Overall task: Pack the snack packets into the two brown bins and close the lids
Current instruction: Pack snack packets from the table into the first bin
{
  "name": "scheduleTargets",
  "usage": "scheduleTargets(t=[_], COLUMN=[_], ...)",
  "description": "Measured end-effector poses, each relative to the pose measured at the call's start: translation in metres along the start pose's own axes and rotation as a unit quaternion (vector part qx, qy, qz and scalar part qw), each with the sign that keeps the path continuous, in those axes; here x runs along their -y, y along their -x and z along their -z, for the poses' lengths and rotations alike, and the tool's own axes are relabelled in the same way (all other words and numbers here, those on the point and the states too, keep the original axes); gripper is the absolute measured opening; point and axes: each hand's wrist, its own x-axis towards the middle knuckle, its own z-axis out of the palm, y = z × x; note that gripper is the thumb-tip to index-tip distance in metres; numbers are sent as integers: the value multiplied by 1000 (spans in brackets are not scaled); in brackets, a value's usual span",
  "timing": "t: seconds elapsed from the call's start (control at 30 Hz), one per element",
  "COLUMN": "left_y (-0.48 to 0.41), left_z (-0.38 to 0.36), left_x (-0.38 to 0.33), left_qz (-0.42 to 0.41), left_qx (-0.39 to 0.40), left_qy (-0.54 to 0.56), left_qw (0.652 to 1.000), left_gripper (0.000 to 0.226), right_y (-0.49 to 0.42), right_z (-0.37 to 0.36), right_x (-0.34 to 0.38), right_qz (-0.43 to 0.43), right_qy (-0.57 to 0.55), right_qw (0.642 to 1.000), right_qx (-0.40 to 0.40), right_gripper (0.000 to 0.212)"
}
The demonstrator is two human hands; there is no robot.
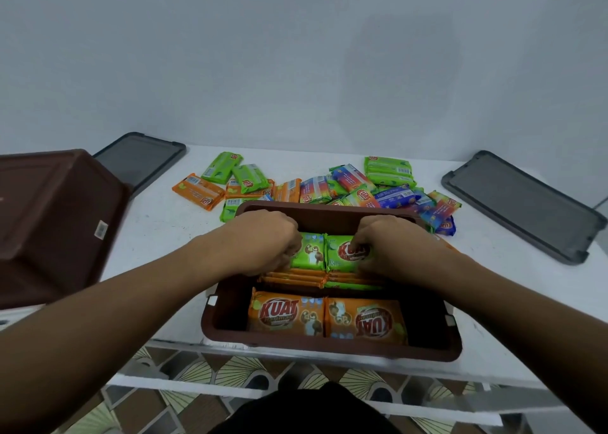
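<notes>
Bin point(329, 349) sits at the near edge of the table point(164, 233), open, partly packed. Both hands are inside its far half. Left hand point(263, 243) has its fingers curled over the left edge of the left green packet point(309, 252), gripping it. Right hand point(388, 246) has its fingers curled on the right green packet point(342, 252), holding it. The two green packets lie side by side, touching, on top of stacked orange and green packets. In the bin's near half, two orange packets point(286, 315) lie flat side by side, faces up. Loose packets point(329, 187) (green, orange, blue, multicolour) are piled on the table just behind the bin. Second bin point(56, 210) lies overturned at the left, base with a sticker showing. Left lid point(141, 160) is flat behind it, and right lid point(526, 203) is flat at the far right, well apart from the bin.
</notes>
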Motion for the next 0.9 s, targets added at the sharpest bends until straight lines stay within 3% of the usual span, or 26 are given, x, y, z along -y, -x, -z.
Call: scheduleTargets(t=[0.2, 0.27, 0.4, 0.5, 0.7, 0.9], left_y=[2, 2, -6, -16, -46, -92], left_z=[6, 18, 39, 52, 76, 73], left_x=[12, 17, 34, 44, 71, 95], left_qz=[-26, -28, -6, 23, 52, 63], left_qx=[-20, -52, -143, -185, -239, -202], left_qy=[103, 158, 232, 275, 284, 256], left_qw=[994, 986, 962, 943, 927, 943], left_gripper=[19, 14, 5, 9, 9, 10], right_y=[-1, -5, -24, -36, -72, -112], right_z=[12, 23, 47, 62, 74, 64], right_x=[-2, -6, -19, -29, -44, -57], right_qz=[2, 0, -12, -16, -65, -100], right_qy=[-61, -127, -179, -201, -240, -244], right_qw=[998, 992, 976, 966, 953, 952], right_qx=[31, 5, -121, -158, -172, -154], right_gripper=[53, 44, 11, 7, 5, 6])
